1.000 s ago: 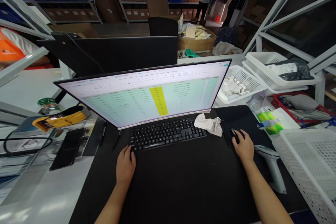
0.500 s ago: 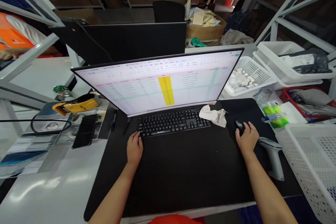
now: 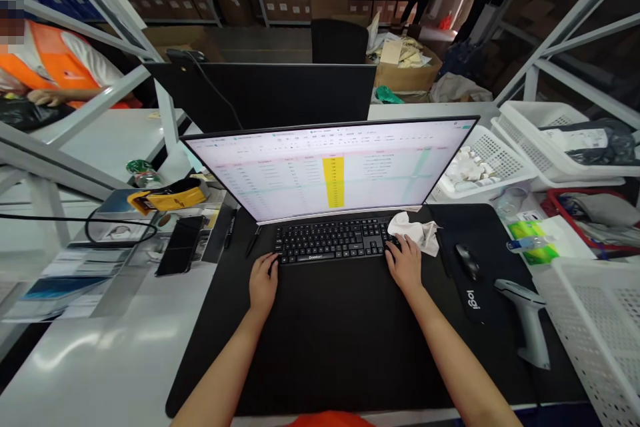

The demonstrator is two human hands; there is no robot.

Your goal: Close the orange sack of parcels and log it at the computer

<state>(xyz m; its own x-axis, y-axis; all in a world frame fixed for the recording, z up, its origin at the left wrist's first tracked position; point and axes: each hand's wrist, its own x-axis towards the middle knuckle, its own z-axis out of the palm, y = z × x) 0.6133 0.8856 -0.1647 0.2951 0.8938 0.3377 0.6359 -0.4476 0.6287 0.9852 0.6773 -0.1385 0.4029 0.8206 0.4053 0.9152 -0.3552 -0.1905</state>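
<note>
A black keyboard [image 3: 333, 241] lies on a black desk mat [image 3: 350, 340] under a wide monitor [image 3: 330, 170] that shows a spreadsheet with a yellow column. My left hand [image 3: 263, 282] rests at the keyboard's left front corner, fingers curled loosely onto the keys. My right hand [image 3: 405, 263] lies at the keyboard's right end, fingers spread on the keys, beside a crumpled white cloth [image 3: 415, 231]. A black mouse [image 3: 467, 260] sits untouched on its pad to the right. Both hands hold nothing.
A white barcode scanner [image 3: 526, 320] lies right of the mouse pad. White baskets [image 3: 595, 327] stand at the right. A black phone [image 3: 180, 254], a yellow tape dispenser [image 3: 167, 197] and papers are on the left. A person in an orange vest [image 3: 55, 70] works at far left.
My right hand has left the mouse and moved left onto the keyboard's right end. The left hand stays at the keyboard's left corner. The camera has shifted a little.
</note>
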